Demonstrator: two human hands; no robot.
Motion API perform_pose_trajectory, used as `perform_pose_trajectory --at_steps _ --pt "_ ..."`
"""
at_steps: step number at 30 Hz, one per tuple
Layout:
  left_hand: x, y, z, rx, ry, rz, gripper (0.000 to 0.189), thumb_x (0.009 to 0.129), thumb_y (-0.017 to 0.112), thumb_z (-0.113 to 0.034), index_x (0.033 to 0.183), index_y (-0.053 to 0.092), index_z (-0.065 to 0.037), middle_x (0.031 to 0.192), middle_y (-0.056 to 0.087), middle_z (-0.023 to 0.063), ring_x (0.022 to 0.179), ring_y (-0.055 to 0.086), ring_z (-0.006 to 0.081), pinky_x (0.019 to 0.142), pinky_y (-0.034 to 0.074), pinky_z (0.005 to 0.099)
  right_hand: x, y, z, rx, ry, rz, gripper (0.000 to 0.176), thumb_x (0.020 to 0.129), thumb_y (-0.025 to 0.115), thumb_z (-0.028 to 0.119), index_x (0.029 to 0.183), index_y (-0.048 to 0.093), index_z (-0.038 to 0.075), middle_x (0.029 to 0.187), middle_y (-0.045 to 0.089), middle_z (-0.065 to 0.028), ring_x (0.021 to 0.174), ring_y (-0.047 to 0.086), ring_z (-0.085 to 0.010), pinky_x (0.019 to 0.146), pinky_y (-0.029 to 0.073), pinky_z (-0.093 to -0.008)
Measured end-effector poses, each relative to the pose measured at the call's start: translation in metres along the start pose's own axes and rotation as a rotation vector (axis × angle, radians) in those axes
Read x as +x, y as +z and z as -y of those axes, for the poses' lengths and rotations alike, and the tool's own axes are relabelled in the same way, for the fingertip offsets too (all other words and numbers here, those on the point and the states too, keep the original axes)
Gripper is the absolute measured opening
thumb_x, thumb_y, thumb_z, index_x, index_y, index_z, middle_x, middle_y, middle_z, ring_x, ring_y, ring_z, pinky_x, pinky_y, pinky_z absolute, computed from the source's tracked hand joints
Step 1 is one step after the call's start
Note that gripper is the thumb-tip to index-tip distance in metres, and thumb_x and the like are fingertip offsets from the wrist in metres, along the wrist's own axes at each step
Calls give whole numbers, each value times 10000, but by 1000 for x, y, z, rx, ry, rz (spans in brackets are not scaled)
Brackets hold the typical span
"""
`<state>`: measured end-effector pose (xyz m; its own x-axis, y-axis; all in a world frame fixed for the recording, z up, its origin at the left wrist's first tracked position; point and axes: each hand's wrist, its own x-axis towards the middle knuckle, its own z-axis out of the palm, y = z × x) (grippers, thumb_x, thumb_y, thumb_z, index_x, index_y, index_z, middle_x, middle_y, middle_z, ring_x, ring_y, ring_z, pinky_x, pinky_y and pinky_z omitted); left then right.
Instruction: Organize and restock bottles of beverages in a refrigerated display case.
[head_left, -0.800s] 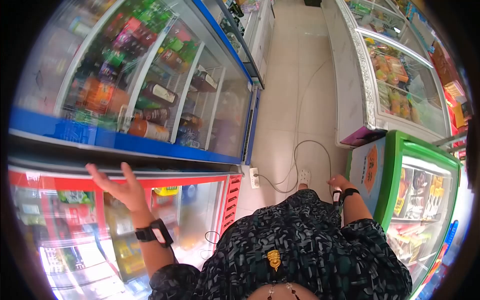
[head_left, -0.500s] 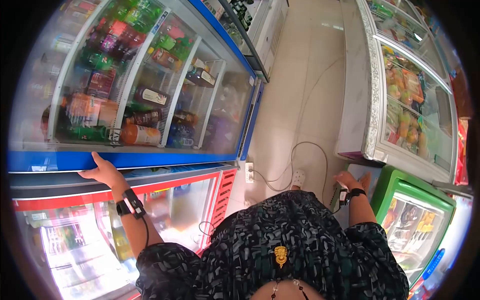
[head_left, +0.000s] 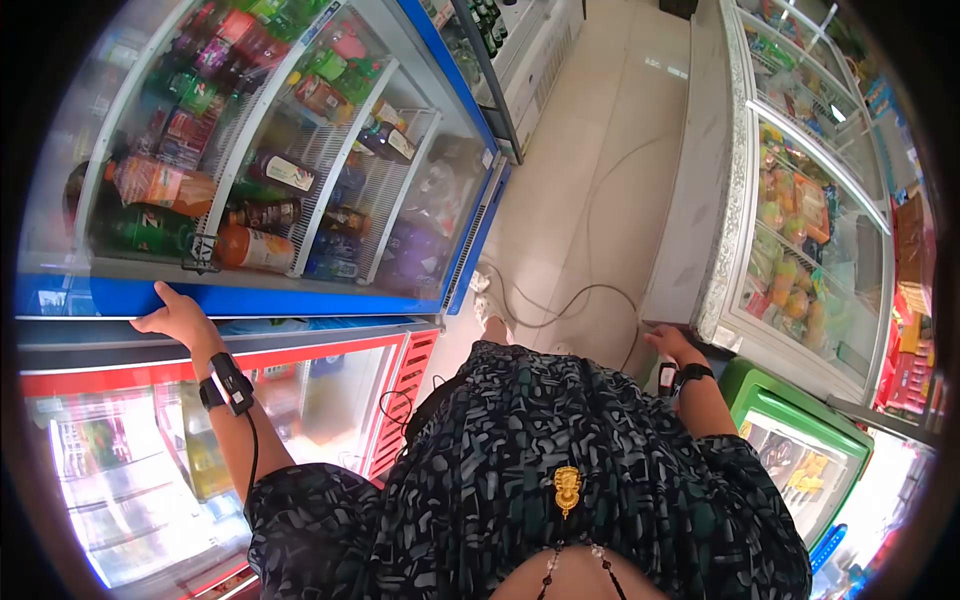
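My left hand [head_left: 182,318] is at the near side edge of the blue-framed glass fridge door [head_left: 270,298]. Its thumb lies over the front of the blue frame, and its fingers bend round the edge, partly hidden. Behind the glass, bottles stand on white wire shelves, among them an orange drink bottle [head_left: 255,247] and a dark bottle with a white label [head_left: 285,170]. My right hand [head_left: 676,346] hangs by the lower corner of a chest freezer [head_left: 668,240], its fingers loosely bent and apart, with nothing seen in it. Both wrists wear black straps with small devices.
A red-framed lit fridge [head_left: 290,360] stands nearer on the left. On the right are the glass-topped freezer with bagged goods and a green-framed small freezer [head_left: 745,385]. A grey cable [head_left: 560,315] curls over the tiled floor [head_left: 560,180].
The view has shifted forward and turned slightly, with a foot now further left. My left hand stays on the door's edge. My right hand is now closer to the freezer's corner.
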<state>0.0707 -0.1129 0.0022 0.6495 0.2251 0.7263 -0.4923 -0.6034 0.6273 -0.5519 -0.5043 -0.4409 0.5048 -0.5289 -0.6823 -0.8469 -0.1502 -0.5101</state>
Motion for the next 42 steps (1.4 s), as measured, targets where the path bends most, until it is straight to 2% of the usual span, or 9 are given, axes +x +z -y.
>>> perform_pose_trajectory --at_steps 5,11,15,20,25,30,36,40,42 --pt "4 4 13 -38 62 -45 879 935 662 -228 1437 62 173 1429 250 372 1263 405 413 1100 336 456 13 -12 -24 108 32 42 501 903 671 417 1113 676 -38 1071 697 -213 1028 652 -306 897 500 -403" --pt "0 6 7 -106 167 -61 777 922 664 -164 1392 146 173 1362 317 320 1209 434 368 1066 370 428 -14 -35 27 -51 -17 103 490 910 673 397 1125 674 -43 998 713 -182 906 672 -277 826 521 -380" --pt "11 10 29 -54 196 -51 848 916 640 -114 1435 44 195 1455 226 352 1340 341 400 1150 260 428 10 -27 47 -78 -88 83 482 913 671 378 1143 664 -45 942 710 -142 826 650 -222 768 520 -366" --pt "4 4 9 -43 173 -40 842 923 622 -123 1446 35 178 1471 193 354 1357 313 422 1149 260 447 41 -16 63 92 -145 121 482 912 665 367 1170 649 -39 935 713 -153 824 675 -217 767 530 -362" --pt "3 5 18 -7 200 -42 843 923 627 -141 1442 42 172 1471 177 377 1376 277 457 1159 231 473 57 -17 63 -45 -204 78 468 889 689 363 1141 664 -31 926 713 -164 816 683 -242 749 537 -369" --pt "1 2 24 39 194 -29 851 941 637 -169 1437 46 189 1470 187 357 1365 302 401 1166 232 442 52 -11 82 -49 -116 112 487 871 678 421 1092 698 -12 1004 718 -194 959 684 -342 850 527 -412" --pt "-7 -4 13 53 131 -10 787 975 582 -148 1459 48 167 1484 192 342 1360 310 391 1163 239 442 48 3 108 -122 -94 175 514 866 656 456 1088 705 -6 1044 709 -221 1016 666 -367 911 502 -418" --pt "-16 -8 0 -69 65 4 751 990 560 -144 1475 64 143 1508 196 308 1377 297 368 1165 230 435 73 15 112 -163 -169 130 524 868 638 473 1045 714 -15 1043 702 -233 1023 654 -388 914 496 -429" --pt "-25 -5 2 -48 79 -27 730 994 552 -136 1480 79 135 1512 201 300 1378 296 365 1165 228 432 96 18 113 -387 -242 256 540 887 597 489 992 717 -27 1039 686 -257 1036 632 -417 920 485 -450"
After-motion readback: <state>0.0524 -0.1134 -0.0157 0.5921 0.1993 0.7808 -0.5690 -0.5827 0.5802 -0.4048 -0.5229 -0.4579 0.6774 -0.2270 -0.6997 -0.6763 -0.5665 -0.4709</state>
